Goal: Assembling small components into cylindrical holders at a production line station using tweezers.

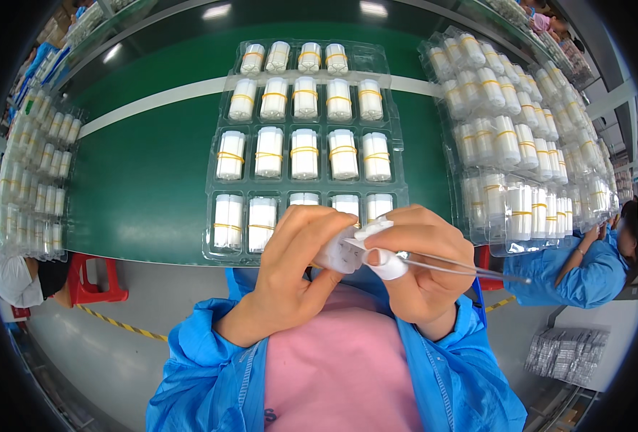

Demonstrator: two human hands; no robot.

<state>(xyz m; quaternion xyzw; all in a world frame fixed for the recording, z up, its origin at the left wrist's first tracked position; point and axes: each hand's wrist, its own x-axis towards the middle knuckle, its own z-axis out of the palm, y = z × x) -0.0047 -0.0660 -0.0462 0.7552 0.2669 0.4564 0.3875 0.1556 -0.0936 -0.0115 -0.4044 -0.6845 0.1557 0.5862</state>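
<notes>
Snugly, the left hand (290, 266) curls round a cloudy, whitish cylinder (339, 256); the right hand (432, 284) clasps metal tweezers (493, 273).

white bundles (304, 165), yellow bands (304, 149), green tabletop (139, 180), blue jacket (204, 367), yellow-black striped floor tape (128, 326)

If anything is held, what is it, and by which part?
The left hand grips a pale cylinder around its sides; the right hand holds a thin metal tool partway along its shaft.

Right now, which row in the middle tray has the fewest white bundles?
The farthest row of the middle tray: it has only four white bundles, while the other three rows have five each.
</notes>
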